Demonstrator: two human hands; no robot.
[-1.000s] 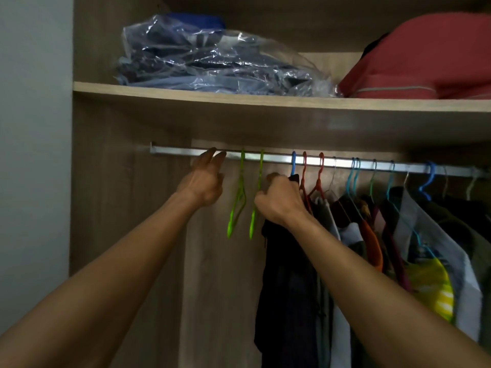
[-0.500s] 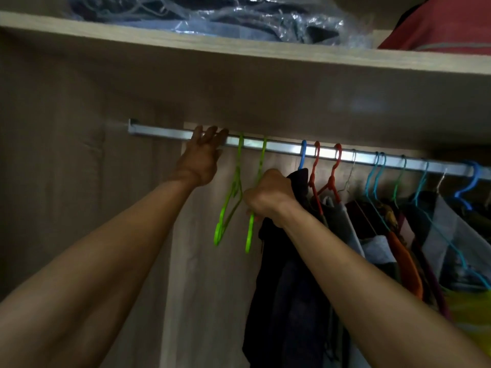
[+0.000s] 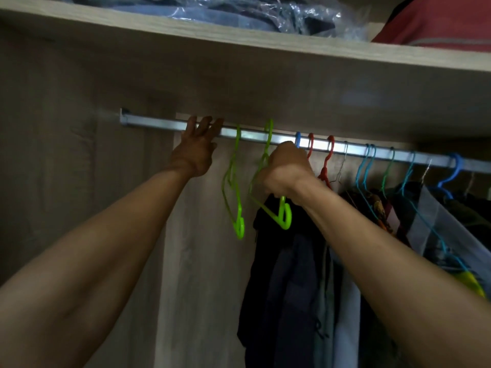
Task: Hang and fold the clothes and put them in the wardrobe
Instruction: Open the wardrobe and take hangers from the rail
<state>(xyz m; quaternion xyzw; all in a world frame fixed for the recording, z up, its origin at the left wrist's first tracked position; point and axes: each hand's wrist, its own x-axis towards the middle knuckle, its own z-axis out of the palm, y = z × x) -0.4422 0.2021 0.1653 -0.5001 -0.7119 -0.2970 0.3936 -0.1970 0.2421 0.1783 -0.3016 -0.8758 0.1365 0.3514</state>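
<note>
A metal rail [image 3: 159, 123] runs across the wardrobe under a wooden shelf [image 3: 239, 46]. Two empty green hangers hang on it: one [image 3: 233, 187] left, and one [image 3: 268, 166] tilted up beside it. My right hand [image 3: 285, 171] is shut on the tilted green hanger, lifting its hook at the rail. My left hand [image 3: 198, 150] rests its spread fingers on the rail, left of the hangers. A dark garment [image 3: 281, 274] on a blue hanger [image 3: 298, 139] hangs just behind my right wrist.
Several clothes on red, teal and blue hangers [image 3: 372, 192] crowd the rail to the right. On the shelf lie clothes in a plastic bag [image 3: 252, 11] and a red bundle [image 3: 438, 22]. The wardrobe's side wall [image 3: 53, 155] is at the left.
My right hand has moved from the dark garment to the second green hanger, gripped it and tilted it upward. The camera has moved closer. My left hand stays on the rail.
</note>
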